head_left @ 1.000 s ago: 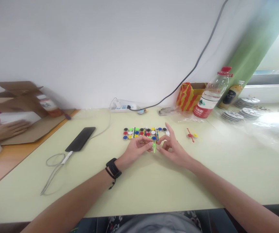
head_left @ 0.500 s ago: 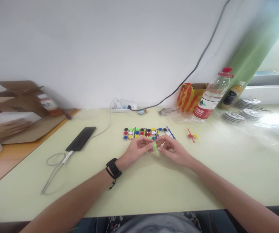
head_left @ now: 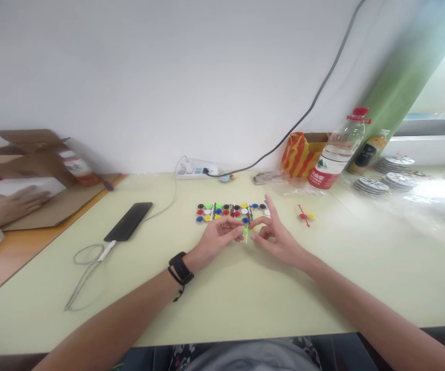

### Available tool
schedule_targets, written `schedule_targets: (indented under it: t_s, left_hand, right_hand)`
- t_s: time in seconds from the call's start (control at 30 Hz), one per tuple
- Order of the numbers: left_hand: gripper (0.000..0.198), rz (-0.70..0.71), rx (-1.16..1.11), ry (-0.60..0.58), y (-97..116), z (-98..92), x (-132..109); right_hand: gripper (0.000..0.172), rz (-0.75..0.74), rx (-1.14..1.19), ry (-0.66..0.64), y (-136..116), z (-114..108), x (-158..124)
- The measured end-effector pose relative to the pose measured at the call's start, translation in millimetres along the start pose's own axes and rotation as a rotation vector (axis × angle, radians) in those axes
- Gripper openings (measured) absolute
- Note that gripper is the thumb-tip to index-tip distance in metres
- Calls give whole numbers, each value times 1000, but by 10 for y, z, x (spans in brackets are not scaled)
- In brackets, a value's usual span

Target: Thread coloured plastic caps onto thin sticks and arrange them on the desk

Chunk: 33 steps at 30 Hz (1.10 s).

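My left hand point(head_left: 223, 234) pinches a small bright green arrow-shaped piece point(head_left: 246, 233) between thumb and fingertips, just above the tabletop. My right hand point(head_left: 274, 237) is beside it on the right. Its index finger points up and away, and its thumb and another finger are parted close to the green piece, with a gap showing. Behind both hands lie rows of small coloured round discs point(head_left: 226, 212) in black, red, blue, white, green and yellow, with thin coloured strips among them. My hands cover part of these rows.
A red arrow piece point(head_left: 303, 216) with a yellow disc point(head_left: 311, 216) lies right. A phone point(head_left: 129, 221) with cable is left. A large water bottle point(head_left: 332, 159), striped bag point(head_left: 298, 154), stacked discs point(head_left: 372, 186) and power strip point(head_left: 197, 171) stand behind. Another person's hand point(head_left: 19, 203) rests near a cardboard box.
My right index finger has lifted and stretched upward, and the right fingertips have parted from the green piece. My left hand stays in place with it.
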<state>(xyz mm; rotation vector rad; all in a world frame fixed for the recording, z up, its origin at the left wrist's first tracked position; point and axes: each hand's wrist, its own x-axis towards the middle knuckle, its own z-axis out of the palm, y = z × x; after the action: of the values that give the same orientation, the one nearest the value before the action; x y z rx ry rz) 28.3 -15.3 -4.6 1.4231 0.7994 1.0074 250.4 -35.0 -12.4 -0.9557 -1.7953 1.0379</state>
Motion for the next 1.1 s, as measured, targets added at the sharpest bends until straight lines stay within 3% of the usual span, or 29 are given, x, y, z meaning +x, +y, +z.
schedule_targets:
  t_s: [0.07, 0.1, 0.2, 0.37, 0.43, 0.8, 0.97, 1.1]
  left_hand:
    - [29, 1, -10, 0, -10, -3, 2]
    - [29, 0, -14, 0, -18, -7, 3]
    - [29, 0, -13, -5, -39, -17, 5]
    - [28, 4, 6, -29, -26, -17, 2]
    - [28, -1, 15, -41, -14, -15, -2]
    - [28, -1, 16, -72, -17, -13, -20]
    - [29, 0, 18, -57, -12, -19, -7]
    - [28, -6, 7, -35, -25, -26, 9]
  right_hand:
    - [42, 19, -41, -66, -32, -32, 3]
    - [33, 34, -65, -121, -50, -53, 6]
    - [54, 64, -77, -198, -88, -105, 18]
    - [24, 13, -50, -34, -71, -69, 36]
    - [22, -14, -76, -7, -48, -34, 33]
    - [45, -91, -298, -45, 45, -2, -12]
    - [55, -96, -275, 1, 62, -17, -17]
    - [76, -86, -213, 42, 64, -1, -23]
